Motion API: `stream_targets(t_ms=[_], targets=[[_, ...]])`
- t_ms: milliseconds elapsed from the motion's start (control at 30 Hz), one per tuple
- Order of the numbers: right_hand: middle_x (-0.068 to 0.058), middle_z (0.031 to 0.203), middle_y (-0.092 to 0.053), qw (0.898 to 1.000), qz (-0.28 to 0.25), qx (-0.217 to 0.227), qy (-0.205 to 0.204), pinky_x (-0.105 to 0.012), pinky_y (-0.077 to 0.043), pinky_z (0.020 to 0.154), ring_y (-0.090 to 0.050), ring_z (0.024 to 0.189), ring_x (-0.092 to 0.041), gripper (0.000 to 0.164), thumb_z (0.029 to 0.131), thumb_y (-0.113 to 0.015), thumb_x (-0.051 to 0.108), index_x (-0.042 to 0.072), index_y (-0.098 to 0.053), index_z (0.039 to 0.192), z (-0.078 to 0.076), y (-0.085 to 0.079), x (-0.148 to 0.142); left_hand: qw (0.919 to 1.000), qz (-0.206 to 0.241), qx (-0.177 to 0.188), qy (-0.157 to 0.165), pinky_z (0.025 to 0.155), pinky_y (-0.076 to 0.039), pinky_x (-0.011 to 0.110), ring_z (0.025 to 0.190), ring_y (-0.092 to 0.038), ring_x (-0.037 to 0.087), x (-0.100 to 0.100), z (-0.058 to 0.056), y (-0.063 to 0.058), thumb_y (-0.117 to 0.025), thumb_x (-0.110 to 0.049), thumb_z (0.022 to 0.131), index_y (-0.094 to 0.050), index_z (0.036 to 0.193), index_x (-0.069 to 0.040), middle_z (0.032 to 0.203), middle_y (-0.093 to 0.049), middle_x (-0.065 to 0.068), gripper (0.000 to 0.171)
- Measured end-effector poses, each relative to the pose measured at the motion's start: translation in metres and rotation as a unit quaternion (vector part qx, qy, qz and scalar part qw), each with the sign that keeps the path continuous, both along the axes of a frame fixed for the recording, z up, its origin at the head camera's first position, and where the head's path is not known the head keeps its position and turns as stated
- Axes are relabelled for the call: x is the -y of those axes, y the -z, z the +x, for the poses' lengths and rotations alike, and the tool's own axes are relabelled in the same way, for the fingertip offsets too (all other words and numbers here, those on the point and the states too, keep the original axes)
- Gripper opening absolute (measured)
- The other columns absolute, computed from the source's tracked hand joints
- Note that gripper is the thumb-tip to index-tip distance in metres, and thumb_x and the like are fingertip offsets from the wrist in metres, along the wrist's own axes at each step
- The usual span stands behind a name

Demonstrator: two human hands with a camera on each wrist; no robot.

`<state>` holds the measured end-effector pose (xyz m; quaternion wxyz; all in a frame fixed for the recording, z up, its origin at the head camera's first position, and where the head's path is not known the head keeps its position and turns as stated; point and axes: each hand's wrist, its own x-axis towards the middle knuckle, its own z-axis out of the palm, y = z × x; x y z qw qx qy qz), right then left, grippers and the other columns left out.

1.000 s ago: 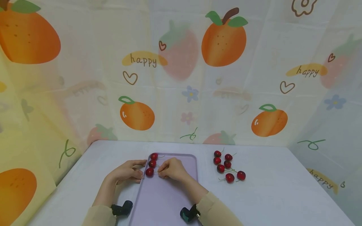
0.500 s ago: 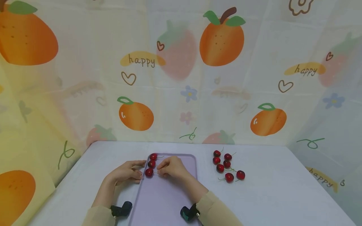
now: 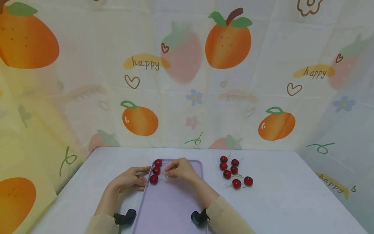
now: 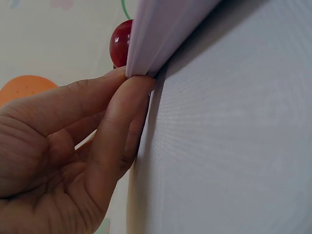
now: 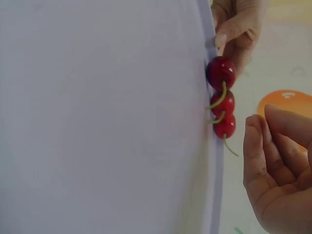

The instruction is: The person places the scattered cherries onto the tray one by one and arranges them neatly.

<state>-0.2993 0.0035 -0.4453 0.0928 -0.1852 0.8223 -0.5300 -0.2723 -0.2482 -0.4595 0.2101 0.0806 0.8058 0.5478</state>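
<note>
On the lilac tray point(image 3: 169, 208), three dark red cherries stand in a line along the left rim: the far cherry point(image 3: 158, 162), the middle cherry point(image 3: 156, 170) and the near cherry point(image 3: 154, 179). Their thin green stems point right. My left hand point(image 3: 127, 178) holds the tray's left edge; in the left wrist view its thumb and forefinger pinch the tray's corner point(image 4: 146, 44) beside a cherry point(image 4: 121, 44). My right hand point(image 3: 182, 170) hovers over the tray just right of the stems, fingers loosely curled. Nothing shows between its fingertips point(image 5: 252, 124) in the right wrist view.
Several more cherries point(image 3: 234, 170) with stems lie in a loose cluster on the white table point(image 3: 277, 201), right of the tray. A printed fruit-pattern cloth point(image 3: 187, 123) hangs behind the table's far edge. Black wrist cameras point(image 3: 125, 217) sit on both forearms.
My right hand has let go of the near cherry's stem and moved slightly up and right, so that the stem now shows. My left hand stays at the tray's edge.
</note>
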Motion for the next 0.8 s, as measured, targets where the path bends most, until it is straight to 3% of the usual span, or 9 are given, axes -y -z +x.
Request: stream_targets(t_ms=[500, 800], targets=[[-0.011, 0.094, -0.077, 1.000, -0.017, 0.009, 0.010, -0.027, -0.062, 0.076, -0.069, 0.078, -0.009, 0.017, 0.083, -0.077, 0.014, 0.005, -0.077, 0.097, 0.007, -0.033, -0.034, 0.9999, 0.003, -0.008, 0.005, 0.077, -0.063, 0.028, 0.088, -0.058, 0.016, 0.001, 0.001, 0.001, -0.066, -0.003, 0.087, -0.034, 0.150, 0.004, 0.142, -0.043, 0.028, 0.071], [-0.010, 0.098, -0.076, 1.000, -0.021, -0.006, 0.014, -0.029, -0.062, 0.081, -0.070, 0.083, -0.012, 0.025, 0.086, -0.075, 0.018, 0.002, -0.074, 0.104, 0.012, -0.043, -0.064, 1.0000, -0.002, -0.005, -0.002, 0.076, -0.062, 0.028, 0.087, -0.058, 0.016, 0.001, 0.000, 0.001, -0.067, -0.003, 0.086, -0.035, 0.150, 0.002, 0.142, -0.044, 0.027, 0.072]])
